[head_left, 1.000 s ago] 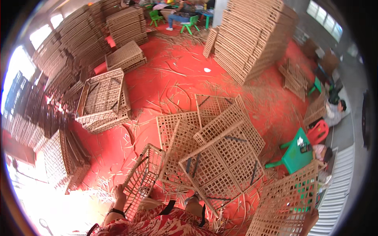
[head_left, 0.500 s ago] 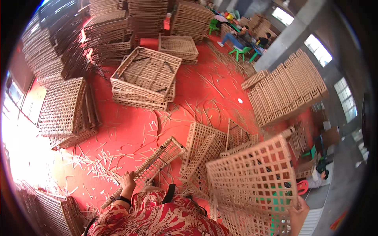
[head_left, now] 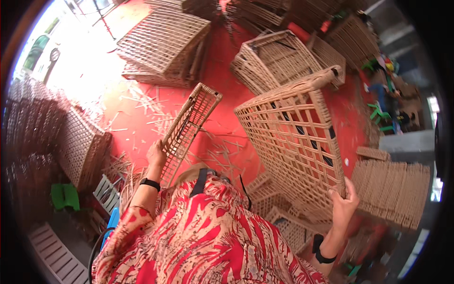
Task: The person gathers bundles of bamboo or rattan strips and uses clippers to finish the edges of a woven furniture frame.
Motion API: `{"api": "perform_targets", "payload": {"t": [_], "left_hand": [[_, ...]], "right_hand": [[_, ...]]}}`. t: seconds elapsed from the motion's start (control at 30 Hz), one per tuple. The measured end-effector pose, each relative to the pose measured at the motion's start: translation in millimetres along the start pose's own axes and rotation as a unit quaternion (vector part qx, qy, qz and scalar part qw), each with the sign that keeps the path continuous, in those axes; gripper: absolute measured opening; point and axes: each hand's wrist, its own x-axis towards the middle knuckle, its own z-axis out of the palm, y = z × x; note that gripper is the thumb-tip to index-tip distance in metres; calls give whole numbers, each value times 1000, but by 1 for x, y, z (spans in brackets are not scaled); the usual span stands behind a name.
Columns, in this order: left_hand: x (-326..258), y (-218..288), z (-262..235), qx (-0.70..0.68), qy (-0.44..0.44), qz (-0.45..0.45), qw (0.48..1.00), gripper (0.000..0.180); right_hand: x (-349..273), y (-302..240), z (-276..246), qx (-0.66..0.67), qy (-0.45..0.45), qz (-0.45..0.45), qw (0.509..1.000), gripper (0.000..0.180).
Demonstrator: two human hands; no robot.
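Woven rattan fills both grips: the left hand [head_left: 156, 155] clasps a narrow lattice panel [head_left: 189, 124] raised over the red floor [head_left: 222, 85], while the right hand [head_left: 344, 202] clutches a large lattice panel [head_left: 293, 137] by its lower corner.

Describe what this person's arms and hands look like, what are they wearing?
Both hands are bare, no gloves. The left hand has a black band on its wrist, and so does the right hand. The garment is loose, with a red and cream pattern, and its sleeve reaches partway down the left forearm. A dark strap crosses the chest.
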Motion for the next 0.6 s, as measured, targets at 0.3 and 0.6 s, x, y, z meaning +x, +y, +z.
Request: {"api": "perform_targets", "payload": {"t": [0.3, 0.6], "left_hand": [[78, -42, -29, 14, 89, -26, 996, 16], [227, -26, -53, 47, 6, 58, 997, 20]], "right_hand": [[109, -28, 159, -100, -214, -77, 969, 38], [150, -15, 315, -141, -333, -186, 913, 31]]}}
